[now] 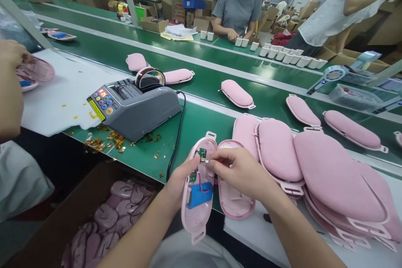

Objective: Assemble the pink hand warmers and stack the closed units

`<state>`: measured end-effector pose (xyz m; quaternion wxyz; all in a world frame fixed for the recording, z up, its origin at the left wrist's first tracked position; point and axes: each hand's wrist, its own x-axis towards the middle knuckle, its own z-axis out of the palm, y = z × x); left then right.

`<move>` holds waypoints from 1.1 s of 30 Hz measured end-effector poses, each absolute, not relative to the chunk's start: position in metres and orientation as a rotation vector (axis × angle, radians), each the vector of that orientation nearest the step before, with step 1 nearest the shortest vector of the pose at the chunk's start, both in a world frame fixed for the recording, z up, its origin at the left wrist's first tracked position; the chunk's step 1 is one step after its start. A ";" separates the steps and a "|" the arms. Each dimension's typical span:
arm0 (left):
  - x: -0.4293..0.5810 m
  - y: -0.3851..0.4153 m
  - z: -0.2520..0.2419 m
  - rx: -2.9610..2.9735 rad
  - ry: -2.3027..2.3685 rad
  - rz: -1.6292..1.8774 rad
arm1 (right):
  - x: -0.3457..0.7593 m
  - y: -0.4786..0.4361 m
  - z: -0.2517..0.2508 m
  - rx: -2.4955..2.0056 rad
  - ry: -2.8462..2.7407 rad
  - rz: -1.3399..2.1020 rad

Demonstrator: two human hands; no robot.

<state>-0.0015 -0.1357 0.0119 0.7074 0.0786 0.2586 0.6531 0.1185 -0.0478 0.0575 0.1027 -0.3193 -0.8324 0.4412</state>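
An opened pink oval casing lies before me in two halves. My left hand [184,173] grips the left half [197,217] by its edge, thumb on the rim near a small green circuit board [202,155]. Inside that half sits a blue battery pack [200,195] with thin red and dark wires. My right hand [238,167] is closed in a pinch beside the board, at a small white connector [205,160]. Below the right hand is the other half [237,201], its hollow side up.
Pink casings [279,148] are piled at right, and others ride the green conveyor [201,60]. A grey tape dispenser [138,104] and amber tape scraps [116,140] are at left. A carton [125,213] of pink parts stands below. Co-workers [238,12] are across and at left.
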 end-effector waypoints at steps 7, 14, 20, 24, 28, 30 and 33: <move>0.000 -0.132 0.004 0.376 0.548 1.504 | 0.117 -0.045 0.057 -0.994 -2.430 1.273; 0.002 -0.134 -0.004 0.610 0.692 1.528 | 0.112 -0.048 0.060 -1.038 -2.436 1.293; 0.004 -0.131 0.005 0.339 0.678 1.519 | 0.122 -0.041 0.046 -0.961 -2.253 1.547; 0.004 -0.130 0.010 0.242 0.631 1.512 | 0.142 -0.034 0.046 -0.840 -2.034 1.808; 0.002 -0.129 0.009 0.175 0.633 1.473 | 0.146 -0.034 0.047 -0.790 -2.217 1.616; 0.002 -0.129 0.008 0.160 0.635 1.455 | 0.142 -0.035 0.045 -0.786 -2.263 1.488; 0.003 -0.129 0.009 0.213 0.621 1.487 | 0.137 -0.036 0.042 -0.813 -2.120 1.577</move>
